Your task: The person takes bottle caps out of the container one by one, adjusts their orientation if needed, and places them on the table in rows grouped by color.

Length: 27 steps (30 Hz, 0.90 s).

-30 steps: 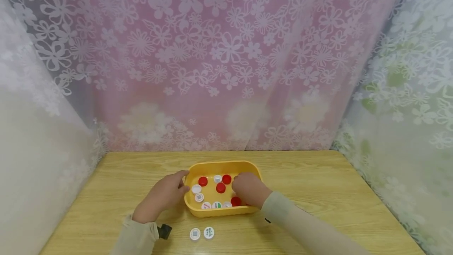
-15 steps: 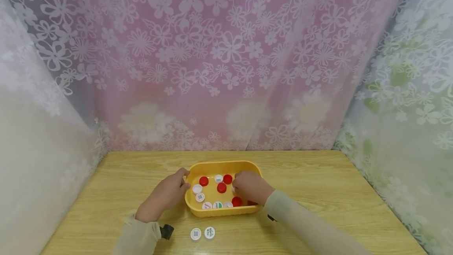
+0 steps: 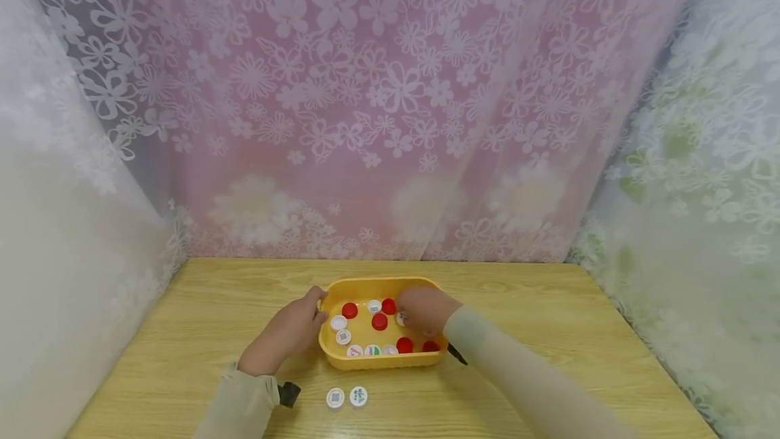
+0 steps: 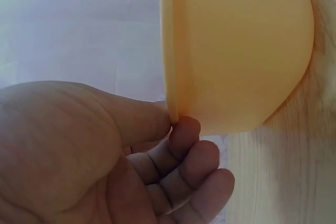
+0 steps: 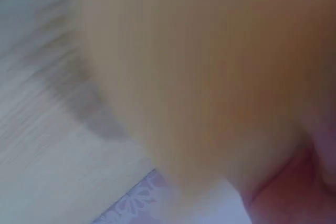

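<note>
A yellow plastic tray (image 3: 344, 363) sits on the wooden table with several red and white bottle caps in it. My left hand (image 3: 292, 329) pinches the tray's left rim, thumb on one side and curled fingers on the other in the left wrist view. Inside the tray's right half is my right hand (image 3: 426, 307), bent down, its fingertips hidden from above. A white printed cap (image 3: 400, 319) shows right at those fingers; I cannot tell whether they grip it. Red caps (image 3: 405, 345) lie near the front wall, and another red cap (image 3: 388, 305) is just left of the hand.
Two white printed caps, one with a square code (image 3: 335, 398) and one with green lettering (image 3: 358, 396), lie on the table (image 3: 244, 290) in front of the tray. Floral curtains (image 3: 390, 154) hang behind and at both sides. The right wrist view is blurred.
My right hand has shifted slightly left and back within the tray; the white printed cap by its fingers and a red cap in the front right corner show more. The left hand keeps its place.
</note>
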Each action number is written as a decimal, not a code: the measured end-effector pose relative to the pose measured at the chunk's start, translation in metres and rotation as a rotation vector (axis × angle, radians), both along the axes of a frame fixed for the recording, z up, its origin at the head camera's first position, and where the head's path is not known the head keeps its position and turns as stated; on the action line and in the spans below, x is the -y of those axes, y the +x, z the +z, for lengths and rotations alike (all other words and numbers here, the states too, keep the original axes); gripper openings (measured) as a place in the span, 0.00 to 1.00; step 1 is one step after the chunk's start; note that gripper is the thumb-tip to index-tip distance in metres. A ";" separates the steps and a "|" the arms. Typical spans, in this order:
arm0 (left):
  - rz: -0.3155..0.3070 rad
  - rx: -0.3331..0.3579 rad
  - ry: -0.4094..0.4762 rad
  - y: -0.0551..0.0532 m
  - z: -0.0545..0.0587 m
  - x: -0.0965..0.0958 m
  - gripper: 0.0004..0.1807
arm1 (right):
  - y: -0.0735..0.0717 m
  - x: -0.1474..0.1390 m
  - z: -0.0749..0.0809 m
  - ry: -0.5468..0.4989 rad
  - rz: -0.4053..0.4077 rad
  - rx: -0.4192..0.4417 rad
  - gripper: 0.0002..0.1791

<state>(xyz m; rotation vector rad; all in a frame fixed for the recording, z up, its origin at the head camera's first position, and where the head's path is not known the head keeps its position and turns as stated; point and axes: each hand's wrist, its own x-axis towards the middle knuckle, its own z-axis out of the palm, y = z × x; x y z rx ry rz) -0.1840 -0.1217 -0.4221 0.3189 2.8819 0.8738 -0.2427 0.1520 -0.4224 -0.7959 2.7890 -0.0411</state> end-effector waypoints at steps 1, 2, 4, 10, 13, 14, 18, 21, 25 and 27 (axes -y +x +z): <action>-0.001 0.001 -0.001 0.000 0.000 0.000 0.20 | 0.000 -0.001 0.005 -0.040 -0.024 0.012 0.07; -0.003 -0.001 -0.001 -0.001 0.000 0.000 0.20 | 0.001 -0.002 0.012 -0.085 -0.042 0.012 0.07; -0.007 -0.005 0.001 -0.001 -0.001 0.001 0.20 | 0.006 -0.003 0.027 -0.173 -0.044 -0.031 0.08; 0.009 -0.037 -0.021 -0.002 -0.002 0.001 0.20 | 0.062 0.002 0.068 -0.470 0.073 -0.299 0.11; 0.028 -0.035 -0.022 -0.001 -0.003 0.000 0.20 | 0.095 0.004 0.074 -0.583 0.136 -0.374 0.13; 0.032 -0.031 -0.021 -0.001 -0.003 0.000 0.20 | 0.103 0.004 0.073 -0.595 0.146 -0.383 0.13; 0.039 -0.024 -0.039 0.000 -0.004 0.000 0.22 | 0.126 0.004 0.068 -0.582 0.155 -0.369 0.09; 0.039 -0.036 -0.058 0.000 -0.004 0.000 0.23 | 0.133 0.007 0.065 -0.558 0.177 -0.374 0.08; 0.037 -0.047 -0.066 -0.001 -0.003 0.001 0.24 | 0.136 0.009 0.066 -0.492 0.208 -0.383 0.09; 0.030 -0.050 -0.069 -0.002 -0.002 0.002 0.26 | 0.134 0.009 0.065 -0.426 0.202 -0.387 0.10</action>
